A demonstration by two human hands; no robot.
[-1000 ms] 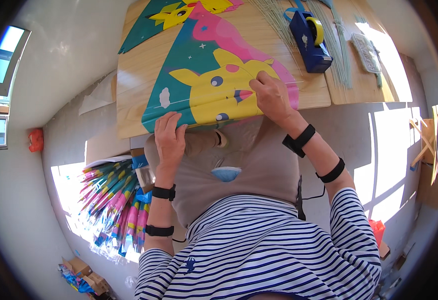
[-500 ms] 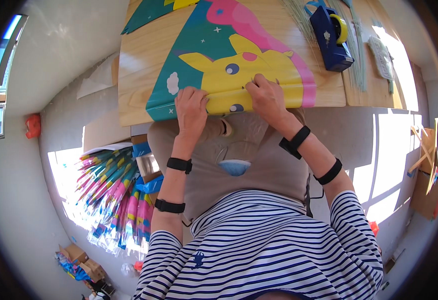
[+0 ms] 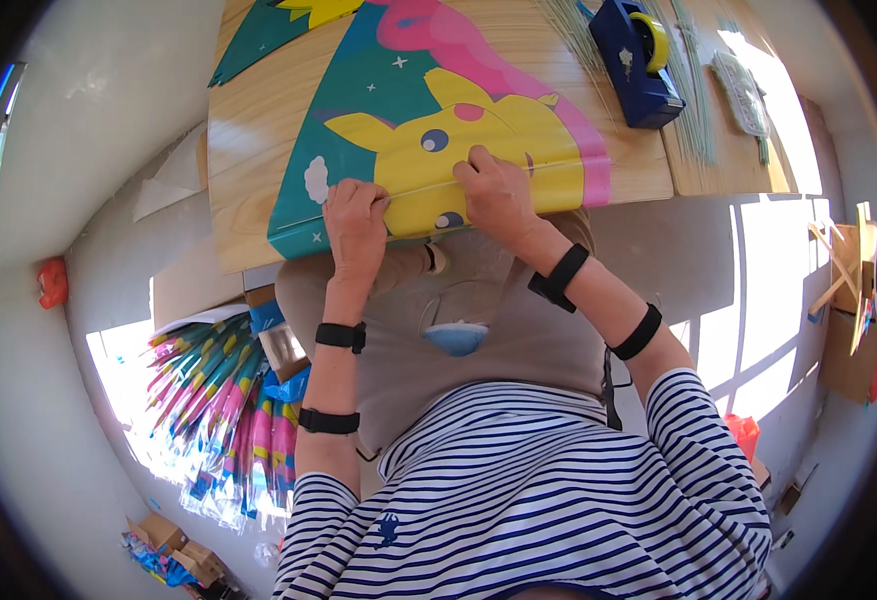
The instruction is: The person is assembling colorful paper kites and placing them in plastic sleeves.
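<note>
A triangular kite sail (image 3: 518,130), printed with a yellow cartoon animal on teal and pink, lies on the wooden table. A long crease or raised fold runs across it near the table's front edge. My left hand (image 3: 356,222) has its fingers curled and pinches this fold where teal meets yellow. Further right, my right hand (image 3: 498,195) is closed on the same fold, over the yellow face. Whatever may lie inside the fold is hidden. Part of another kite sail (image 3: 258,38) shows at the table's far left.
A blue tape dispenser (image 3: 638,75) with yellow tape stands at the back right. Thin pale rods (image 3: 696,100) and a clear plastic packet (image 3: 740,92) lie beside it. On the floor at left are several wrapped kites (image 3: 223,400). A blue face mask (image 3: 455,338) rests between my legs.
The whole view has shifted, so the table and hands appear slightly further left. Both hands keep nearly the same places on the sail's fold.
</note>
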